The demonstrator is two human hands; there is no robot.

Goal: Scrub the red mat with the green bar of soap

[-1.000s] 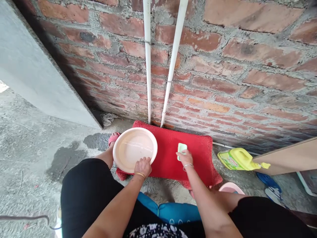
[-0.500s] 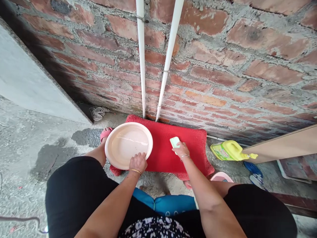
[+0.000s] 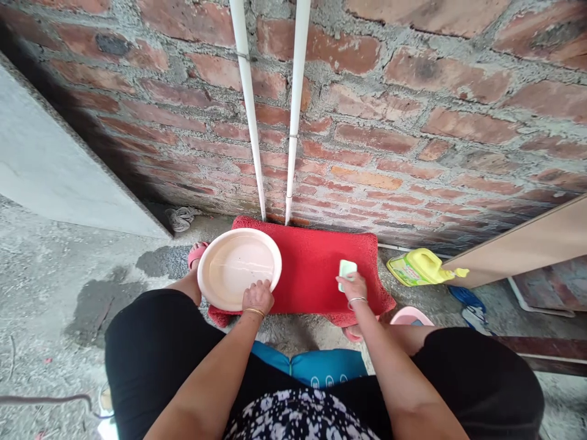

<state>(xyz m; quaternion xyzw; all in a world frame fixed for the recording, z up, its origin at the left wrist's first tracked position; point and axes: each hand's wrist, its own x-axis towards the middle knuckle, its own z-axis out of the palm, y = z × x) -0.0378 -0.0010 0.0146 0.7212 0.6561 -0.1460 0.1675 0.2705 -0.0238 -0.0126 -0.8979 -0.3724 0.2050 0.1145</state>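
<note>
A pale basin (image 3: 207, 287) with water in it sits on the left end of a red, shaggy-edged cloth (image 3: 307, 269). My left hand (image 3: 258, 297) is closed on the basin's near right rim, fingers curled over the edge. Toward the cloth's right end, my right hand (image 3: 354, 285) grips a small pale green, rounded rectangular block (image 3: 347, 267) with a whitish edge. The block is held low over the cloth or against it; which one, I cannot tell. Its underside is hidden.
Right of the cloth stand a yellow jug (image 3: 417, 267) and a pink tub (image 3: 410, 316), with blue slippers (image 3: 470, 302) beyond. Two white pipes (image 3: 293, 122) run down the brick wall (image 3: 367, 140) behind. A grey slab (image 3: 68, 159) leans at left, near a grey rag (image 3: 181, 217).
My right hand has moved the pale green block to the right along the cloth and slightly nearer. My left hand stays on the basin rim. The camera view has shifted a little.
</note>
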